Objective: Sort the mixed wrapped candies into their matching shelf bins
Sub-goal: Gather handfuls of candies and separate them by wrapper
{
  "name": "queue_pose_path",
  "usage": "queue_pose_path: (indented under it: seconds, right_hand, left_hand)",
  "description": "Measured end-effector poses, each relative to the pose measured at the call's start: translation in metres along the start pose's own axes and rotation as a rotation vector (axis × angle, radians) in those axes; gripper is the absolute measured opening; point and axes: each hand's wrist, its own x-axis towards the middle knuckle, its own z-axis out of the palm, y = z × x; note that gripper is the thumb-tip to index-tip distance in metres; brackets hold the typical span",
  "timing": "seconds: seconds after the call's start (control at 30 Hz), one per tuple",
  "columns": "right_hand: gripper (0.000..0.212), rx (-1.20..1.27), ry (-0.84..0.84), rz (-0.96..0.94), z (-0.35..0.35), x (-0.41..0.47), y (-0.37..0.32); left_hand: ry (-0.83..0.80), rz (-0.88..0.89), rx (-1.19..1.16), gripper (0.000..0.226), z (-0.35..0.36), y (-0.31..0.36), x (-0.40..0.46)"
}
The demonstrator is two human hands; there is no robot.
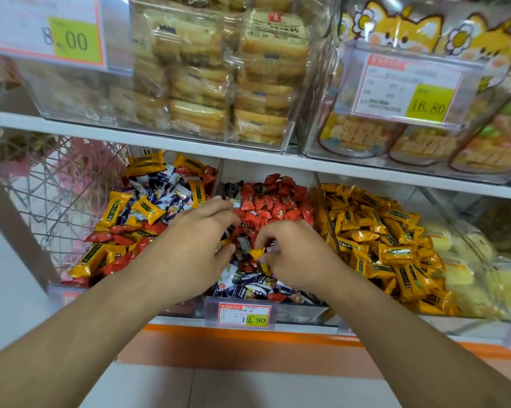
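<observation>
Both of my hands reach into the middle clear bin (266, 307) on the lower shelf. That bin holds mostly red wrapped candies (274, 201) at the back, with dark blue-and-white ones (248, 285) mixed in at the front. My right hand (295, 254) pinches a small yellow wrapped candy (257, 253) between thumb and fingers. My left hand (195, 240) hovers over the pile with fingers curved, thumb near a dark wrapper (243, 243); whether it holds anything is unclear. The left bin (54, 290) holds mixed yellow, red and blue candies. The right bin holds yellow candies (378, 240).
A price tag reading 19.90 (244, 316) hangs on the middle bin's front. The upper shelf (160, 139) carries packed biscuits and cartoon snack bags close above the bins. A wire basket (57, 187) stands at the left. Pale yellow packets (466, 272) fill a bin at far right.
</observation>
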Motion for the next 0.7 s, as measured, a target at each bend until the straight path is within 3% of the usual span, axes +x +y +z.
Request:
queue_pose_path:
  seconds: [0.13, 0.2, 0.27, 0.33, 0.47, 0.57, 0.7]
  right_hand:
    - [0.018, 0.465, 0.17, 0.115, -0.024, -0.009, -0.006]
    - [0.019, 0.816, 0.173, 0.177, -0.034, -0.019, -0.011]
    - [0.023, 0.956, 0.139, 0.156, -0.04, -0.03, -0.01]
    - [0.028, 0.809, 0.117, 0.062, -0.042, -0.041, -0.005]
    - [0.028, 0.176, 0.185, -0.118, -0.045, -0.056, 0.01]
    - [0.019, 0.084, 0.266, -0.116, -0.052, -0.064, 0.022]
    - [0.014, 0.059, 0.513, 0.129, -0.074, -0.065, 0.056]
  left_hand:
    - [0.057, -0.001, -0.103, 0.047, -0.004, 0.01, 0.002]
    - [0.052, -0.04, -0.257, 0.045, -0.007, 0.021, 0.003]
    - [0.03, -0.109, -0.498, 0.029, -0.008, 0.031, 0.004]
    - [0.011, -0.164, -0.675, 0.02, -0.009, 0.038, 0.005]
    - [-0.016, -0.212, -0.82, 0.021, -0.009, 0.053, 0.001]
    - [-0.007, -0.179, -0.778, 0.02, -0.007, 0.058, -0.002]
    - [0.136, -0.131, -0.477, 0.015, -0.011, 0.049, -0.004]
